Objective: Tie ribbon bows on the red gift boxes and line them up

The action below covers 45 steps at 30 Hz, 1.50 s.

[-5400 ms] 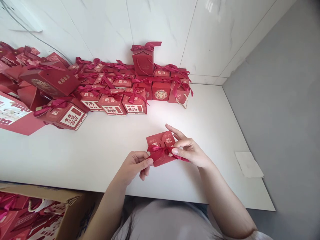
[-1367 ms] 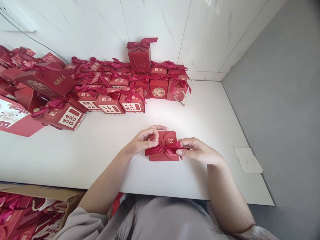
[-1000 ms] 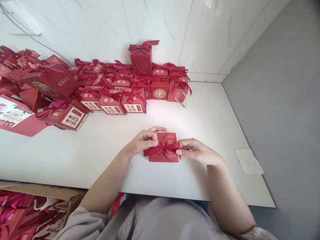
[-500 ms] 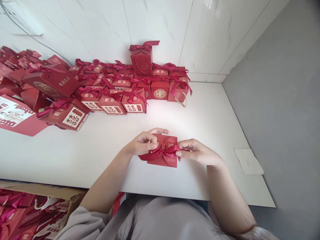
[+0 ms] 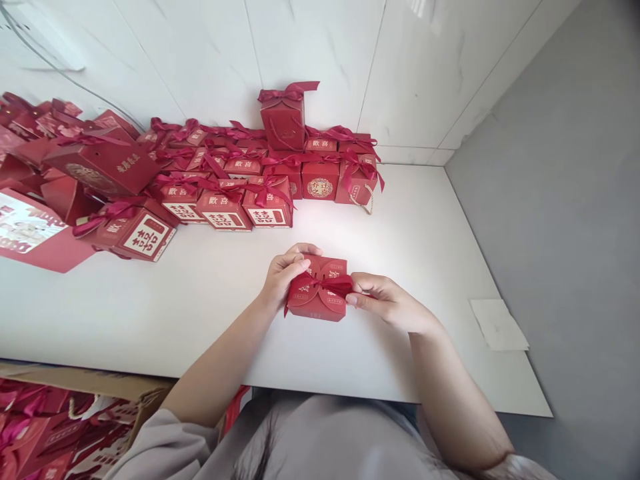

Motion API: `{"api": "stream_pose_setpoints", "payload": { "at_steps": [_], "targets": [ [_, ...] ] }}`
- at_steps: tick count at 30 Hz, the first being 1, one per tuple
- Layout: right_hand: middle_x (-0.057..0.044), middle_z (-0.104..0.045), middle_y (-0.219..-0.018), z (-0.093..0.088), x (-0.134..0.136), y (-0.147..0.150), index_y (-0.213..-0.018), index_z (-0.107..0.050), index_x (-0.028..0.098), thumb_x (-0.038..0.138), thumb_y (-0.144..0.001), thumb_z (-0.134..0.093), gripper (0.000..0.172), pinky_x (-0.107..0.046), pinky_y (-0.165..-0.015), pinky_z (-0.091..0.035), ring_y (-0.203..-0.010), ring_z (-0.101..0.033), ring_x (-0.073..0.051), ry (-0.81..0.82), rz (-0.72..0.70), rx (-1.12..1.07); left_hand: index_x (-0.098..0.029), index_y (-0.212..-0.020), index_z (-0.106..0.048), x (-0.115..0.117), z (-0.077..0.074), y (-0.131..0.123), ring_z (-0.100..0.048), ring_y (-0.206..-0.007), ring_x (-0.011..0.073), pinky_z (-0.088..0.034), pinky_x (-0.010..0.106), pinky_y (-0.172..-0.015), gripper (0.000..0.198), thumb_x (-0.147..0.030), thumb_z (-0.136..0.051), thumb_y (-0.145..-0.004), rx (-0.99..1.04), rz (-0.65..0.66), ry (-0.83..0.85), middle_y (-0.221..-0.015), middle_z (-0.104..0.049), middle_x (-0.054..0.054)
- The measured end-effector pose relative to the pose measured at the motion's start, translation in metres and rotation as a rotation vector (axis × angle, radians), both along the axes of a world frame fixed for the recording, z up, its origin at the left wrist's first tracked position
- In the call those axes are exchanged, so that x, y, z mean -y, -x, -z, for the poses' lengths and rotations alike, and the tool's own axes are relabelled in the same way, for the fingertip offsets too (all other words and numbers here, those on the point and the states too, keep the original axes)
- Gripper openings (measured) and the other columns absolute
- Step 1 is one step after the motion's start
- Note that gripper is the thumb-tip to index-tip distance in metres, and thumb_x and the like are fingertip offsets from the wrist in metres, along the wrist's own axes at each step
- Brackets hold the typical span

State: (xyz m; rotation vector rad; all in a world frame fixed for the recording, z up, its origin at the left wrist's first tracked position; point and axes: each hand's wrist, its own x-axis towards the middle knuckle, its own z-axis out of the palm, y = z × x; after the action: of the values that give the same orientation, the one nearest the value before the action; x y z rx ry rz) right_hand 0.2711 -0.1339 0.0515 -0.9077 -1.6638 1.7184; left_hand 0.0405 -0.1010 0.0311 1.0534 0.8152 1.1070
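Note:
A small red gift box (image 5: 320, 308) with a scalloped folded top and pale lettering is tilted a little in front of me on the white table. Dark red ribbon (image 5: 320, 281) crosses its top and is gathered at the middle. My left hand (image 5: 287, 273) grips the box's upper left side, thumb on the top and fingers behind. At the right side, my right hand (image 5: 383, 299) pinches the ribbon between thumb and fingers. The ribbon's other end hangs at the box's lower left corner.
Rows of ribboned red gift boxes (image 5: 225, 210) stand along the tiled wall, one stacked on top (image 5: 285, 123). More boxes pile up at the left. A cardboard carton (image 5: 155, 390) of red boxes sits lower left. White paper (image 5: 497, 325) lies near the table's right edge.
My left hand has gone from the ribbon to the box's side. The box has shifted slightly left and away from me and tilted. My right hand still pinches the ribbon.

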Motion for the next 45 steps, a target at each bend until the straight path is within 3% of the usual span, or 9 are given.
{"api": "stream_pose_setpoints", "payload": {
  "at_steps": [4,9,19,23,25,28,31,35,45],
  "targets": [
    [0.001,-0.043,-0.078,-0.001,-0.002,-0.002,-0.070,-0.041,0.020,0.037,-0.098,-0.053,0.035,-0.028,-0.065,-0.032,-0.070,-0.038,-0.013,-0.120,-0.051,0.056,-0.013,-0.052,-0.052,-0.004,-0.002,0.002,-0.058,-0.089,0.0179,-0.049,0.032,-0.081,0.038,-0.031,-0.068,-0.082,-0.040,0.026,-0.006,-0.111,-0.059,0.007],
    [0.001,-0.048,-0.076,-0.004,-0.004,-0.009,-0.069,-0.044,0.020,0.038,-0.094,-0.061,0.035,-0.028,-0.067,-0.035,-0.069,-0.042,-0.013,-0.203,-0.005,0.170,-0.014,-0.052,-0.049,-0.012,-0.004,0.016,-0.057,-0.110,0.0273,-0.046,0.037,-0.092,0.042,-0.037,-0.069,-0.081,-0.164,0.270,-0.052,-0.118,-0.061,0.011],
    [-0.002,-0.057,-0.087,0.000,0.002,0.001,-0.099,-0.060,0.020,0.048,-0.093,-0.061,0.028,-0.030,-0.072,-0.042,-0.077,-0.051,-0.016,-0.013,0.120,-0.011,-0.015,-0.062,-0.048,-0.011,-0.013,0.026,-0.057,-0.119,0.0283,-0.043,0.039,-0.100,0.035,-0.029,-0.074,-0.081,-0.263,0.385,-0.162,-0.131,-0.056,0.011],
    [-0.002,-0.058,-0.087,-0.003,0.002,0.004,-0.092,-0.061,0.021,0.048,-0.092,-0.063,0.027,-0.031,-0.073,-0.042,-0.077,-0.052,-0.016,-0.083,0.154,0.042,-0.019,-0.088,-0.054,-0.005,-0.021,0.031,-0.053,-0.126,0.0292,-0.043,0.041,-0.102,0.026,-0.028,-0.077,-0.079,-0.383,0.367,-0.182,-0.138,-0.052,0.012],
    [-0.003,-0.058,-0.088,-0.005,0.002,0.004,-0.092,-0.062,0.022,0.046,-0.091,-0.064,0.024,-0.032,-0.074,-0.044,-0.078,-0.053,-0.017,-0.150,0.175,0.058,-0.022,-0.109,-0.054,-0.001,-0.024,0.034,-0.052,-0.128,0.0290,-0.044,0.042,-0.103,0.039,-0.028,-0.077,-0.078,-0.421,0.333,-0.157,-0.142,-0.048,0.012],
    [-0.007,-0.059,-0.108,-0.008,0.003,0.003,-0.096,-0.064,0.025,0.043,-0.089,-0.068,0.020,-0.039,-0.092,-0.046,-0.101,-0.057,-0.023,-0.265,0.192,0.085,-0.027,-0.123,-0.050,0.007,-0.027,0.039,-0.051,-0.130,0.0286,-0.042,0.044,-0.108,0.052,-0.028,-0.077,-0.078,-0.453,0.275,-0.178,-0.145,-0.045,0.011],
    [-0.009,-0.046,-0.143,-0.007,0.005,0.004,-0.092,-0.065,0.026,0.040,-0.086,-0.072,0.017,-0.049,-0.113,-0.033,-0.137,-0.040,-0.029,-0.326,0.216,0.137,-0.030,-0.129,-0.048,0.014,-0.031,0.041,-0.045,-0.136,0.0292,-0.039,0.045,-0.111,0.061,-0.028,-0.079,-0.077,-0.505,0.273,-0.239,-0.148,-0.042,0.010],
    [-0.004,-0.034,-0.158,-0.006,0.006,0.008,-0.082,-0.066,0.024,0.037,-0.091,-0.066,0.016,-0.050,-0.119,-0.025,-0.148,-0.026,-0.028,-0.317,0.156,0.134,-0.025,-0.117,-0.055,0.019,-0.042,0.037,-0.039,-0.140,0.0293,-0.035,0.043,-0.113,0.044,-0.029,-0.077,-0.079,-0.593,0.335,-0.327,-0.146,-0.044,0.011],
    [-0.007,-0.045,-0.151,0.001,0.002,0.020,-0.079,-0.064,0.022,0.043,-0.095,-0.060,0.026,-0.046,-0.117,-0.028,-0.142,-0.038,-0.025,-0.173,0.269,-0.007,-0.021,-0.091,-0.062,0.009,-0.041,0.028,-0.040,-0.140,0.0275,-0.034,0.039,-0.113,0.017,-0.037,-0.064,-0.090,-0.632,0.340,-0.302,-0.143,-0.048,0.008]
  ]
}}
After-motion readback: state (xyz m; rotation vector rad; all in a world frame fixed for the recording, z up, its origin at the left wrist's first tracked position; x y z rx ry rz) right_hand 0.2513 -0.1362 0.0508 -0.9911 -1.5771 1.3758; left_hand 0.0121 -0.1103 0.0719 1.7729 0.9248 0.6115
